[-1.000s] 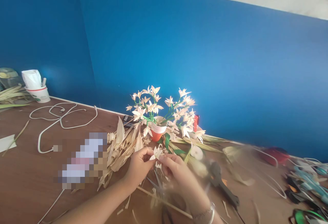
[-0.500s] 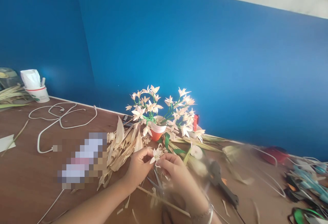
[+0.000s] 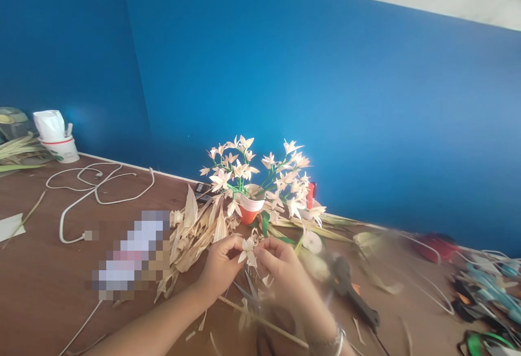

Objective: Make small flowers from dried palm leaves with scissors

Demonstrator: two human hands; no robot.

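Between my hands is a small cream flower (image 3: 248,253) with pointed petals, made of what looks like dried corn husk. My left hand (image 3: 223,261) pinches it from the left with thumb and forefinger. From the other side, the closed thumb and forefinger of my right hand (image 3: 280,262) meet at its right petal edge. Just behind, an orange and white paper cup (image 3: 249,214) holds green stems topped with many similar flowers (image 3: 240,170). Beneath my hands lie scissors (image 3: 252,289), partly hidden, among husk scraps and a thin stick (image 3: 264,322).
Dried husks (image 3: 203,234) are heaped left of the cup. A dark glue gun (image 3: 353,291) lies to the right, with a white tape roll (image 3: 312,241) behind it. A white cable (image 3: 97,188), a blurred-out object (image 3: 132,255) and tools (image 3: 484,296) lie further out. A blue wall (image 3: 325,101) stands behind.
The flower has turned so its open petals face me more. My right fingertips have shifted from over the petals to the flower's right edge. My left hand has stayed almost still.
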